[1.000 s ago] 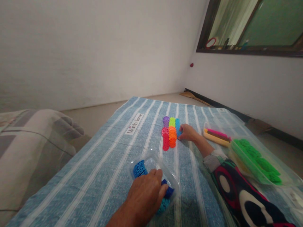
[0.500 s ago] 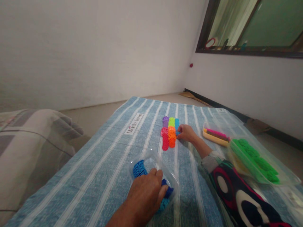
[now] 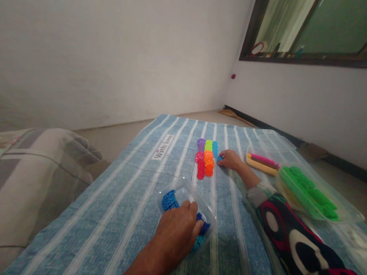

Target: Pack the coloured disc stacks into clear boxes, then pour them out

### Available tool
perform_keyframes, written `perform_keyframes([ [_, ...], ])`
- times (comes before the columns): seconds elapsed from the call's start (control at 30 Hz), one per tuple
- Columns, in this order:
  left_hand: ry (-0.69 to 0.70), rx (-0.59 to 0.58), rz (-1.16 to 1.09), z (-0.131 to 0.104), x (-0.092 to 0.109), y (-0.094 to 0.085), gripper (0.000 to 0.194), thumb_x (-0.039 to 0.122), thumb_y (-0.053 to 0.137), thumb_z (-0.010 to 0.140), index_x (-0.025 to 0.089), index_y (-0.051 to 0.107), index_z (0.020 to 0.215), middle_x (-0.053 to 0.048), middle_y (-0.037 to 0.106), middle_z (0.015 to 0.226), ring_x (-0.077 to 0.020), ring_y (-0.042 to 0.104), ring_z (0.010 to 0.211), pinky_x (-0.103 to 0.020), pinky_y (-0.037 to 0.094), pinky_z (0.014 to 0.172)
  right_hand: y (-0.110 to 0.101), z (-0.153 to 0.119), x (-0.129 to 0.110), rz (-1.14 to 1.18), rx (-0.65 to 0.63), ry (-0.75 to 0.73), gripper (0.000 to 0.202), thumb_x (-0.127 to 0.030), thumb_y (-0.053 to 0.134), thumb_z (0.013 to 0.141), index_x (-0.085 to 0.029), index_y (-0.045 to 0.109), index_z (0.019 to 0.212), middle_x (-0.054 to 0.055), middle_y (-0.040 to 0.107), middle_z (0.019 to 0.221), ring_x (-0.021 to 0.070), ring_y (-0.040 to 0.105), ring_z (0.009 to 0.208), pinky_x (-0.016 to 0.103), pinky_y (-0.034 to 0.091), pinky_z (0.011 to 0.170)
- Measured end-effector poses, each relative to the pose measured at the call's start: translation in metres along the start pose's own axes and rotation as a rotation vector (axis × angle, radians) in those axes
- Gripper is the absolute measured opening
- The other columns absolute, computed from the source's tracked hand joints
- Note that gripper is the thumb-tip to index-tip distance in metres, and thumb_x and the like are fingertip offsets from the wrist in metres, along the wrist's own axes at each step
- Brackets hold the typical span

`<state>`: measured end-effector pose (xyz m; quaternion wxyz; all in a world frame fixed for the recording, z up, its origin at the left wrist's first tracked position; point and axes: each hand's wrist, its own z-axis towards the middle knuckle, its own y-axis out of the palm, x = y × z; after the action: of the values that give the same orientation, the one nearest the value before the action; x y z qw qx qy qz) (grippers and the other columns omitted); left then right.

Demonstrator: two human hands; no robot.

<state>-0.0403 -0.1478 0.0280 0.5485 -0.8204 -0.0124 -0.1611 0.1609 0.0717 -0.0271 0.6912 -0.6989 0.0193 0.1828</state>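
Over a clear plastic container (image 3: pixel 187 185) near the front, my left hand (image 3: pixel 179 231) curls its fingers downward; the fingertips are hidden. In the container lie several blue pieces (image 3: pixel 169 200), dark blue pieces (image 3: pixel 204 226) and light blue pieces (image 3: pixel 197 243). Farther ahead, my right hand (image 3: pixel 229 159) pinches a small blue piece (image 3: pixel 220 159) close to the cloth. To its left, flat scalloped pieces form colour groups: purple (image 3: pixel 201 144), lime green (image 3: pixel 208 145), light blue (image 3: pixel 215 149), pink-red (image 3: pixel 200 164) and orange (image 3: pixel 209 162). A gap separates the pinched piece from the orange ones.
A striped blue cloth (image 3: pixel 137 191) covers the table. At the right stand a clear box of green pieces (image 3: pixel 309 191) and another container with yellow, brown and pink pieces (image 3: pixel 262 164). A checked cushion-like shape (image 3: pixel 48 172) is at the left.
My right hand has shifted slightly right, away from the orange group, and the blue piece in its fingers now shows more. My left hand stays over the container.
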Motion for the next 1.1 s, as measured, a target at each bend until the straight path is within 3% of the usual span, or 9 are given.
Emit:
perform_keyframes([
  [0.13, 0.032, 0.034, 0.009, -0.001, -0.001, 0.003, 0.035, 0.033, 0.038, 0.089, 0.015, 0.060, 0.109, -0.013, 0.065, 0.108, -0.0301, 0.065, 0.094, -0.043, 0.050, 0.080, -0.022, -0.023, -0.021, 0.103, -0.006, -0.101, 0.024, -0.021, 0.069, 0.067, -0.016, 0.071, 0.091, 0.004, 0.068, 0.079, 0.0171, 0.061, 0.076, 0.024, 0.040, 0.064],
  [0.27, 0.039, 0.061, 0.018, -0.001, -0.001, 0.009, 0.035, 0.035, 0.040, 0.088, 0.015, 0.060, 0.108, -0.013, 0.065, 0.107, -0.0287, 0.065, 0.090, -0.042, 0.051, 0.078, -0.037, -0.063, -0.069, 0.456, -0.238, -0.468, 0.019, -0.021, 0.068, 0.070, -0.017, 0.068, 0.089, -0.003, 0.062, 0.072, 0.0099, 0.054, 0.064, 0.020, 0.039, 0.060],
  [0.43, 0.027, 0.065, 0.056, 0.000, 0.001, 0.011, 0.041, 0.035, 0.040, 0.088, 0.011, 0.058, 0.116, -0.018, 0.064, 0.113, -0.0316, 0.065, 0.092, -0.045, 0.052, 0.078, -0.027, -0.087, -0.121, 0.249, -0.315, -0.709, 0.017, -0.014, 0.070, 0.067, -0.016, 0.068, 0.084, -0.001, 0.063, 0.075, 0.0109, 0.053, 0.069, 0.020, 0.034, 0.060],
  [0.63, 0.030, 0.040, 0.069, -0.001, 0.005, 0.009, 0.042, 0.032, 0.040, 0.088, 0.008, 0.058, 0.116, -0.022, 0.063, 0.115, -0.0351, 0.066, 0.093, -0.048, 0.053, 0.077, -0.018, -0.077, -0.137, -0.065, -0.408, -0.807, 0.023, -0.019, 0.069, 0.069, -0.020, 0.070, 0.092, 0.002, 0.069, 0.083, 0.0155, 0.059, 0.076, 0.022, 0.032, 0.059],
  [0.83, 0.002, -0.009, 0.077, -0.001, 0.007, 0.007, 0.041, 0.031, 0.039, 0.087, 0.008, 0.058, 0.116, -0.021, 0.064, 0.115, -0.0343, 0.067, 0.092, -0.046, 0.053, 0.076, -0.018, -0.068, -0.147, -0.159, -0.477, -0.814, 0.037, -0.024, 0.073, 0.065, -0.021, 0.070, 0.102, 0.003, 0.071, 0.091, 0.0172, 0.063, 0.081, 0.021, 0.034, 0.057],
  [1.1, -0.005, 0.046, 0.103, -0.001, 0.008, 0.013, 0.037, 0.026, 0.038, 0.088, 0.009, 0.056, 0.116, -0.019, 0.064, 0.113, -0.0316, 0.068, 0.088, -0.044, 0.055, 0.073, -0.017, -0.071, -0.157, -0.291, -0.482, -0.758, 0.038, -0.023, 0.070, 0.066, -0.022, 0.070, 0.104, 0.007, 0.072, 0.098, 0.0245, 0.065, 0.090, 0.024, 0.041, 0.059],
])
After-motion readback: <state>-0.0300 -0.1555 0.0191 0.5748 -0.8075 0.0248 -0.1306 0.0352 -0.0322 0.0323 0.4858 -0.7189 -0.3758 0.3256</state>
